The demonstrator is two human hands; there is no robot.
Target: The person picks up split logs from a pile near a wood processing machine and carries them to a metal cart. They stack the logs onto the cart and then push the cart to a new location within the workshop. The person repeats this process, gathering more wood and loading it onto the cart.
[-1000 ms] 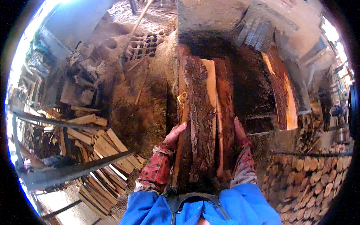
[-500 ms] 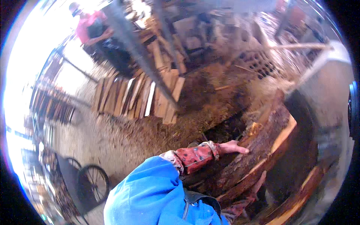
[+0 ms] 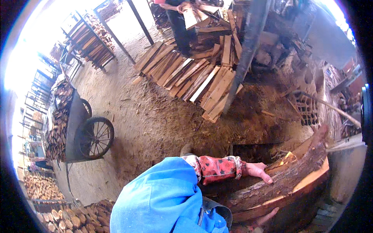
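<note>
A long, rough-barked slab of wood with pale cut edges lies across the lower right. My left hand, below a red patterned sleeve cuff, grips its far side with the thumb over the bark. At the near edge, my right hand shows only in part, fingers against the wood's lower side and the rest hidden by the slab and my blue clothing. Another barked piece with a bright, splintered patch lies along the far side of the slab.
Sawn boards lie in a row on the dirt floor ahead, where another person holds pale wood pieces. A metal post stands beside them. A loaded wheeled cart is at left, stacked split wood at lower left.
The whole view has swung leftward, so boards, cart and post appear farther right. Both hands stay on the slab, which now sits lower and farther right in the picture.
</note>
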